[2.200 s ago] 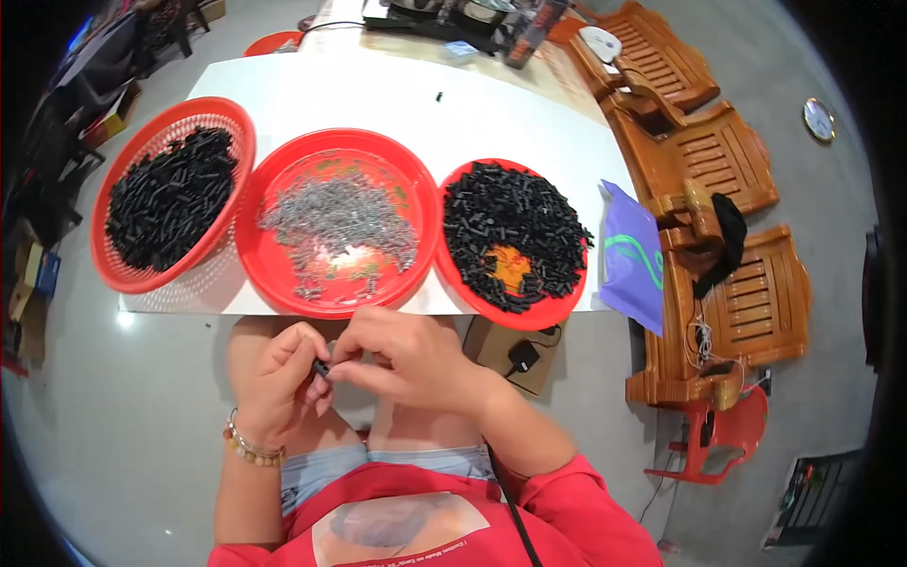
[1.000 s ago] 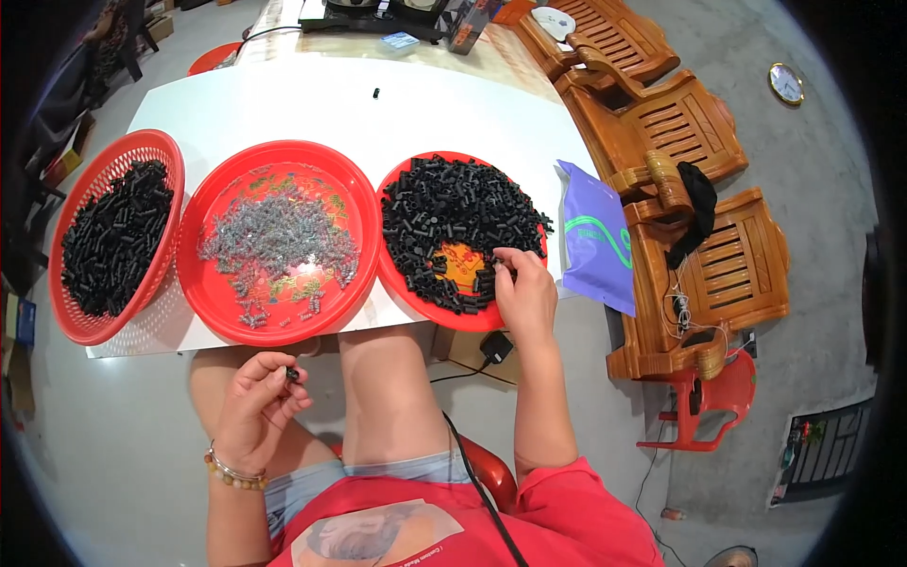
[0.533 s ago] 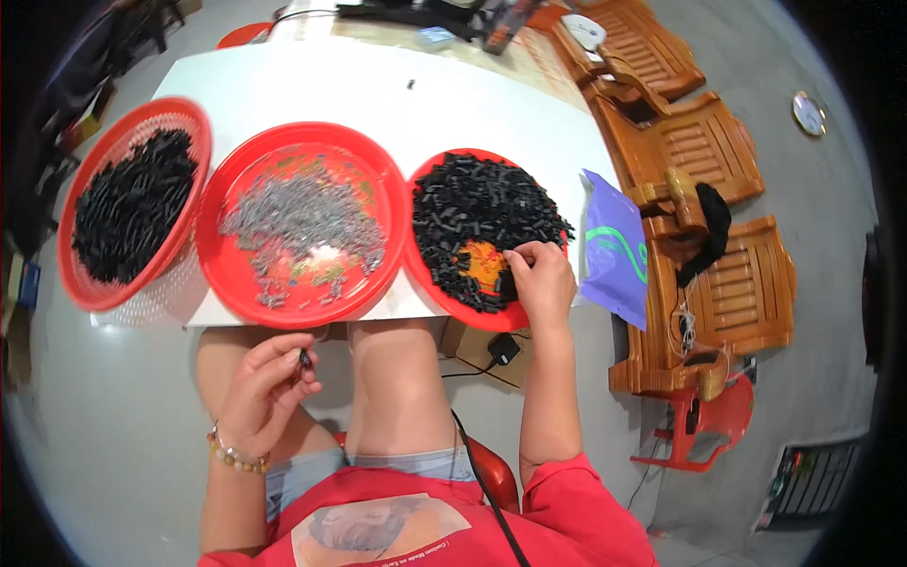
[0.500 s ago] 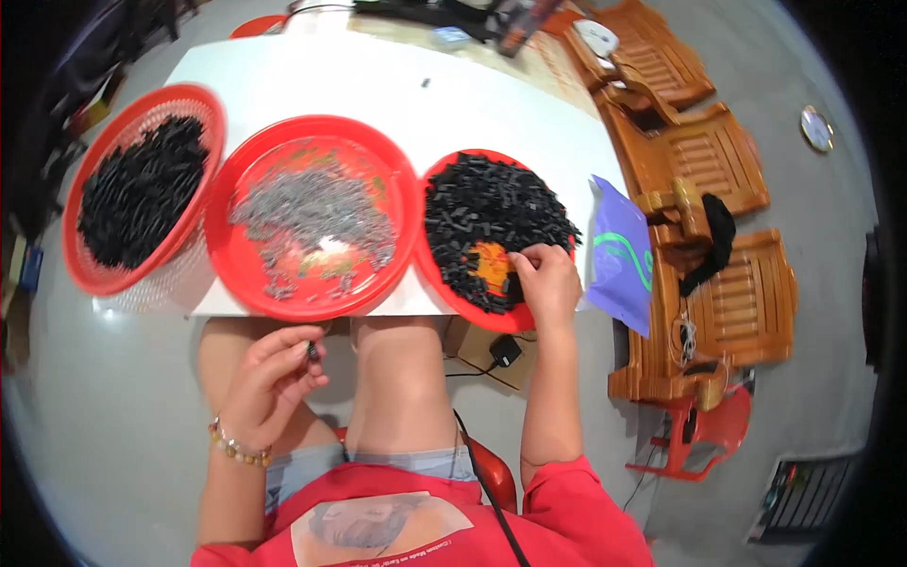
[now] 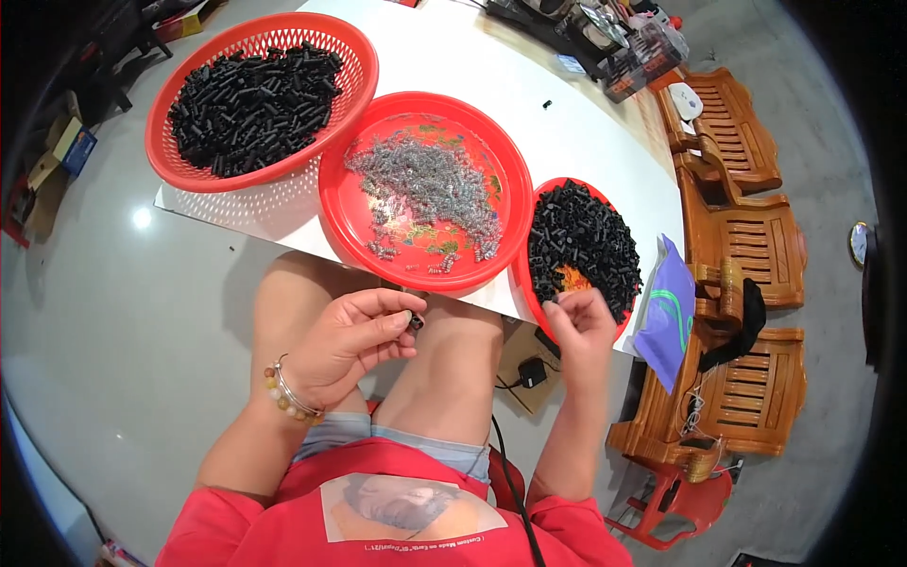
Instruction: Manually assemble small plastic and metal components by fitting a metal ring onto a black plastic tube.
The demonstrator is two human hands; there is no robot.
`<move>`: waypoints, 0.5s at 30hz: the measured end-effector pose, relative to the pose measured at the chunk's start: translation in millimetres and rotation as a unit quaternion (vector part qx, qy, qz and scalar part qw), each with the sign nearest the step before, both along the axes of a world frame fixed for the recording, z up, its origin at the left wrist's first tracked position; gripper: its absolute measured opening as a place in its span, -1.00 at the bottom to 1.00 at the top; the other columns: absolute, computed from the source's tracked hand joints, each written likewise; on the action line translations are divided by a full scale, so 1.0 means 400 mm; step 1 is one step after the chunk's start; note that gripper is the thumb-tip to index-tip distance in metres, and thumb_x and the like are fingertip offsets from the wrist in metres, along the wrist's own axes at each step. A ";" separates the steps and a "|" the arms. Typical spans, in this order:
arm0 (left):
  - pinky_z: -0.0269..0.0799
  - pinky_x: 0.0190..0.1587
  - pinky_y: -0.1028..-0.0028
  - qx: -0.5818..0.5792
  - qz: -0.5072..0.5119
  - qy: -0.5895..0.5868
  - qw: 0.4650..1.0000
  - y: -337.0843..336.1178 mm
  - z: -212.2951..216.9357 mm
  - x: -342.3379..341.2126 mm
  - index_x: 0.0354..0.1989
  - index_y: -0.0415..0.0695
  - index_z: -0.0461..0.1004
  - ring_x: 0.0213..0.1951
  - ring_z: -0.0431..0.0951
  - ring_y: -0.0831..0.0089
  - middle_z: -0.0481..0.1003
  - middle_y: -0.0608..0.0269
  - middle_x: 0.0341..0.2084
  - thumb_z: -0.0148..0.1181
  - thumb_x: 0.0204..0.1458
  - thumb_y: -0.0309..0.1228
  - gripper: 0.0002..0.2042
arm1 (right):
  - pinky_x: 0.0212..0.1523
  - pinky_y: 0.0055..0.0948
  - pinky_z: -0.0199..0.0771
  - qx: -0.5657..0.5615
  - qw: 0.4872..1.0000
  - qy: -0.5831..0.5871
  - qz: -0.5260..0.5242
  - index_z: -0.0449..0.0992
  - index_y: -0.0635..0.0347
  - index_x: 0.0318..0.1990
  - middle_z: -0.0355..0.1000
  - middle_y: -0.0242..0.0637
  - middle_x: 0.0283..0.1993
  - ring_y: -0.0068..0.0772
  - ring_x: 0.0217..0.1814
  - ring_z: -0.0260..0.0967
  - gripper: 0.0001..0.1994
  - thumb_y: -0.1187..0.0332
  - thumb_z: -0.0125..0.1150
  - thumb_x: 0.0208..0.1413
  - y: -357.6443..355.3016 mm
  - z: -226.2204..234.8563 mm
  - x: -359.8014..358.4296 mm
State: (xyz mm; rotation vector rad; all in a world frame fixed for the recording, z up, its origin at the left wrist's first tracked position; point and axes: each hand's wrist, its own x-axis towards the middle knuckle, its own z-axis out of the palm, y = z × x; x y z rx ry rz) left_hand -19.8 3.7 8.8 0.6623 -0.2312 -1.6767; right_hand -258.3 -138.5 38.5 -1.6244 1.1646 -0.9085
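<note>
Above my lap, my left hand [image 5: 354,342] pinches a small black plastic part [image 5: 416,321] between thumb and fingertips. At the near edge of the right-hand red tray [image 5: 521,282], my right hand [image 5: 586,326] has its thumb and forefinger pressed together; what they hold, if anything, is hidden. Short black plastic pieces [image 5: 590,236] heap up in that tray, with a patch of its orange printed bottom showing. In the middle, a round red tray [image 5: 340,222] carries a spread of small silvery metal springs [image 5: 425,184].
A red perforated basket [image 5: 364,85] of black tube-like parts [image 5: 255,104] stands at the left, overhanging the white table [image 5: 472,57]. A purple packet [image 5: 669,317] lies at the table's right edge. Wooden seats [image 5: 727,236] line the right side. A black cable [image 5: 505,472] hangs near my lap.
The view has turned, so the trays and basket appear shifted. My right hand has drawn back from the black pieces to the tray's near edge. My left hand still holds the small black part.
</note>
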 end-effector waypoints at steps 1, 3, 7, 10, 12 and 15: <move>0.48 -0.15 0.54 -0.006 -0.001 0.000 1.000 0.001 0.002 -0.003 -0.06 -0.23 0.43 -0.30 0.50 0.60 0.49 0.31 -0.34 0.09 0.12 -0.49 -0.78 | -0.48 -0.76 0.19 -0.007 0.997 -0.065 0.034 0.40 0.23 -0.38 0.37 -0.47 -0.39 -0.83 -0.47 0.20 -0.87 0.61 0.24 -0.06 0.033 0.008 0.025; 0.48 -0.15 0.54 -0.007 -0.001 0.005 1.000 0.000 0.004 -0.009 -0.07 -0.22 0.43 -0.30 0.51 0.59 0.49 0.31 -0.34 0.08 0.12 -0.49 -0.79 | -0.28 -0.70 0.29 0.058 0.987 -0.103 0.108 0.39 0.26 -0.21 0.37 -0.39 -0.28 -0.68 -0.28 0.32 -0.76 0.66 0.19 -0.07 0.086 0.020 0.057; 0.48 -0.15 0.55 -0.015 0.002 0.005 1.000 0.007 0.018 -0.023 -0.09 -0.22 0.43 -0.31 0.52 0.57 0.50 0.30 -0.34 0.07 0.13 -0.49 -0.81 | -0.45 -0.73 0.36 0.137 0.967 -0.116 0.181 0.39 0.34 -0.03 0.50 -0.19 -0.21 -0.67 -0.40 0.39 -0.71 0.62 0.12 0.05 0.149 0.050 0.116; 0.50 -0.16 0.55 -0.023 0.005 -0.001 1.000 0.009 0.036 -0.032 -0.09 -0.24 0.42 -0.28 0.53 0.54 0.51 0.25 -0.31 0.06 0.14 -0.50 -0.81 | -0.48 -0.71 0.39 0.114 0.966 -0.129 0.192 0.42 0.35 -0.11 0.51 -0.08 -0.17 -0.66 -0.44 0.40 -0.79 0.62 0.09 0.07 0.166 0.055 0.139; 0.50 -0.16 0.55 -0.026 0.007 -0.003 1.000 0.009 0.048 -0.034 -0.09 -0.25 0.42 -0.27 0.54 0.52 0.52 0.23 -0.29 0.05 0.14 -0.51 -0.81 | -0.35 -0.68 0.44 0.124 0.962 -0.176 0.169 0.47 0.36 -0.16 0.47 -0.13 -0.09 -0.62 -0.29 0.40 -0.81 0.67 0.12 0.04 0.176 0.063 0.148; 0.52 -0.17 0.56 -0.034 0.005 -0.006 0.999 0.011 0.052 -0.037 -0.09 -0.26 0.41 -0.25 0.56 0.51 0.52 0.19 -0.27 0.04 0.14 -0.52 -0.81 | -0.36 -0.69 0.41 0.059 0.964 -0.190 0.174 0.48 0.33 -0.23 0.43 -0.19 -0.14 -0.61 -0.26 0.38 -0.81 0.70 0.18 -0.03 0.178 0.045 0.152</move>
